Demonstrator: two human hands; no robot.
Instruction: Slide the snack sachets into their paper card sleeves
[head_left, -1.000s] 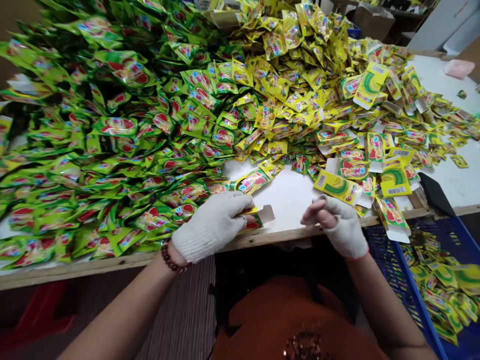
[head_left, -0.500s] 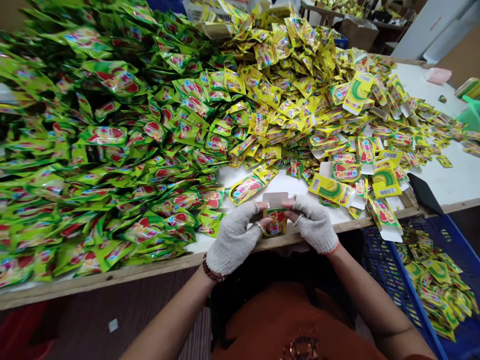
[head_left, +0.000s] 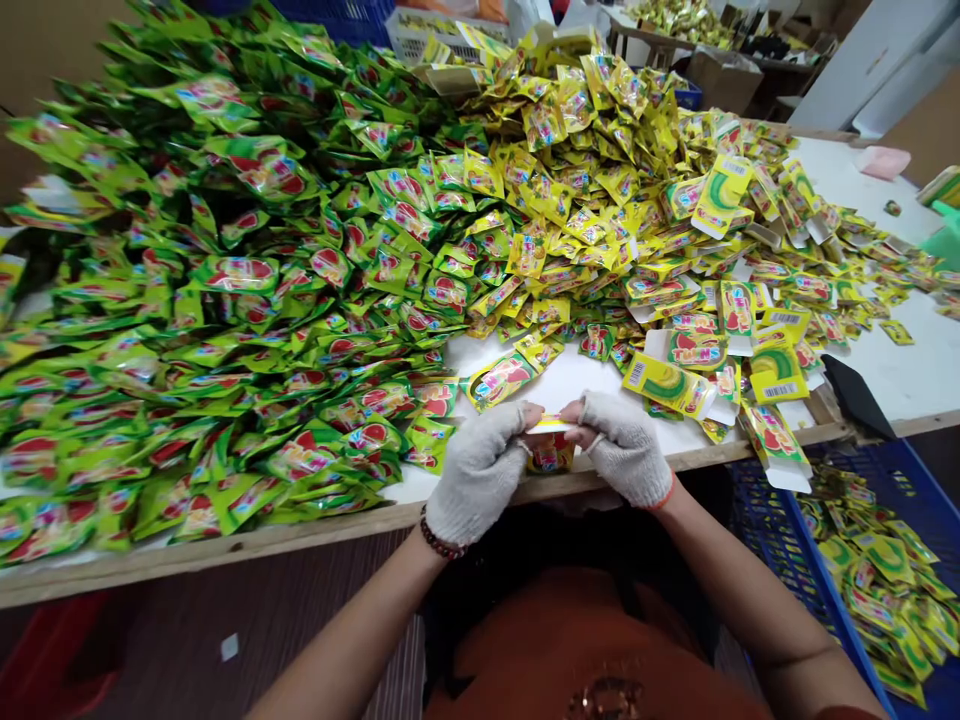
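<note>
Between my two gloved hands, at the table's front edge, is a small printed candy box [head_left: 551, 457], its end flap folded over toward me. My left hand [head_left: 486, 462], in a white fingerless glove, pinches the box's left side. My right hand [head_left: 624, 447], gloved the same way, grips its right side with thumb and finger at the flap. Just beyond my left hand lies another printed box [head_left: 499, 381]. Flattened or open yellow boxes [head_left: 667, 385] lie to the right of my right hand.
Green watermelon-print packets [head_left: 247, 370] pile up over the left of the table. Small yellow packets [head_left: 577, 190] heap at the middle and right. A dark flat object [head_left: 855, 395] lies at the right edge. Below it stands a blue crate [head_left: 825, 590] holding yellow packets.
The box's pale end flap stood upright before; now it is bent down over the box top between my fingers. The view has shifted slightly.
</note>
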